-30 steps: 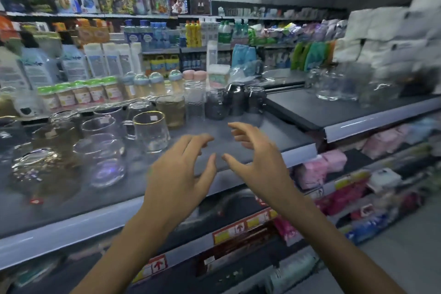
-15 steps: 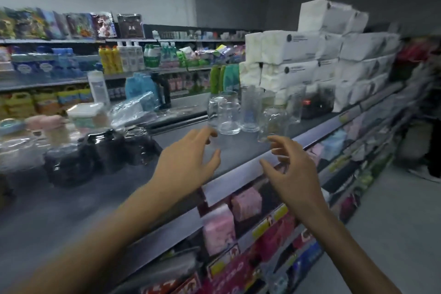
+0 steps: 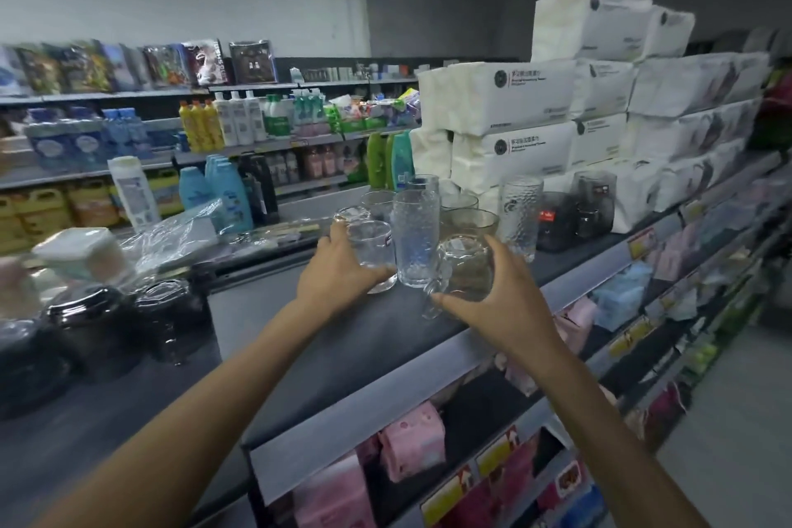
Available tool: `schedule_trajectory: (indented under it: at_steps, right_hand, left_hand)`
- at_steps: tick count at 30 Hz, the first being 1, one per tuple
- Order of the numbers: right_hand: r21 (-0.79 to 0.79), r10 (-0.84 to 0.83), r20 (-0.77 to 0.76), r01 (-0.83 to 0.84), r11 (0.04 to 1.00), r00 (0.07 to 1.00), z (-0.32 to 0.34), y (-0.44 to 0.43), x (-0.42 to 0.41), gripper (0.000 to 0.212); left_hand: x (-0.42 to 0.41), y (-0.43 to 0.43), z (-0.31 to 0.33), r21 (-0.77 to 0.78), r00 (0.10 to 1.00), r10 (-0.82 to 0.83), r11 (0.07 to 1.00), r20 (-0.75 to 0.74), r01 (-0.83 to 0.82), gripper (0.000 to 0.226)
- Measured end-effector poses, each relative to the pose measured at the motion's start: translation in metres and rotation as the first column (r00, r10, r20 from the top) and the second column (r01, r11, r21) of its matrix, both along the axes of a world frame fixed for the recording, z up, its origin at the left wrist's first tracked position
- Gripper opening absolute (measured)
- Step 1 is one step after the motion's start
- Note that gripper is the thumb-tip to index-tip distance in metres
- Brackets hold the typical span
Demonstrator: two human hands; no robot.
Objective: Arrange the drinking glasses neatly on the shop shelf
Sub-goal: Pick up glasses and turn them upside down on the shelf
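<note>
- Dark grey shelf top spreads wide under both hands, with rows of bottles on the far shelves beyond them.
- White tissue packs tower behind and to the right of the grips.
- Bare shelf lies open back toward the wrists, and the pale front edge runs just under the right forearm.
- Dark jars sit well left of the left hand.
- Tall textured glass stands between the two grips.
- Left hand wraps a short clear glass; right hand clasps a handled glass mug.
</note>
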State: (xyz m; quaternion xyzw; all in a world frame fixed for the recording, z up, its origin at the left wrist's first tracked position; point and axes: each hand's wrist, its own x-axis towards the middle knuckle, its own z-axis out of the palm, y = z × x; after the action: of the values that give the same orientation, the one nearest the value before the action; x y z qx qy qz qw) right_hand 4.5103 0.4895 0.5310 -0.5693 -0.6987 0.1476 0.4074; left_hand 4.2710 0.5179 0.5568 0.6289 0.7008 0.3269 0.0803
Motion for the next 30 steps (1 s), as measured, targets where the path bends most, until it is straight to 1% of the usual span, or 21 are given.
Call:
schedule_trajectory:
  at_steps: [3, 9, 13, 17, 19, 21, 24, 27, 28, 30]
  right_hand:
    - [0.023, -0.041, -0.018, 0.042, 0.999, 0.999, -0.004, 0.001, -0.006, 0.109]
    - [0.093, -0.066, -0.057, 0.072, 0.993, 0.996, -0.006, 0.003, -0.01, 0.099]
    - [0.182, -0.018, -0.19, 0.053, 0.982, 0.982, -0.01, -0.011, -0.014, 0.091]
    - [0.265, 0.091, -0.35, 0.005, 0.964, 0.932, -0.004, -0.038, -0.03, 0.089]
    - [0.303, 0.187, -0.412, -0.059, 0.951, 0.892, 0.002, -0.052, -0.045, 0.088]
    - [0.325, 0.291, -0.472, -0.142, 0.935, 0.832, 0.007, -0.067, -0.066, 0.085]
    - [0.256, 0.383, -0.588, -0.285, 0.924, 0.712, 0.014, -0.094, -0.106, 0.078]
    - [0.214, 0.469, -0.652, -0.449, 0.867, 0.596, 0.012, -0.122, -0.149, 0.084]
    - [0.211, 0.494, -0.657, -0.49, 0.846, 0.569, 0.011, -0.132, -0.165, 0.083]
    - [0.209, 0.531, -0.686, -0.563, 0.799, 0.498, 0.01, -0.155, -0.198, 0.072]
  left_hand:
    - [0.004, 0.001, -0.005, 0.056, 0.994, 0.019, 0.998, 0.104, -0.025, 0.105]
    - [0.007, 0.005, -0.006, 0.124, 0.975, 0.052, 0.989, 0.218, -0.08, 0.093]
    - [0.002, -0.005, -0.004, 0.139, 0.939, 0.011, 0.988, 0.345, -0.063, 0.087]
    - [-0.015, -0.039, -0.001, 0.22, 0.893, -0.055, 0.974, 0.447, -0.051, 0.08]
    - [-0.028, -0.068, 0.006, 0.252, 0.881, -0.077, 0.967, 0.467, -0.049, 0.075]
    - [-0.044, -0.102, 0.013, 0.26, 0.871, -0.083, 0.964, 0.484, -0.052, 0.074]
    - [-0.075, -0.163, 0.017, 0.272, 0.881, -0.058, 0.959, 0.47, -0.083, 0.078]
    - [-0.11, -0.234, 0.012, 0.278, 0.885, 0.023, 0.945, 0.466, -0.171, 0.079]
    - [-0.121, -0.259, 0.009, 0.279, 0.887, 0.064, 0.937, 0.457, -0.211, 0.079]
    - [-0.146, -0.307, 0.0, 0.294, 0.894, 0.161, 0.907, 0.418, -0.301, 0.08]
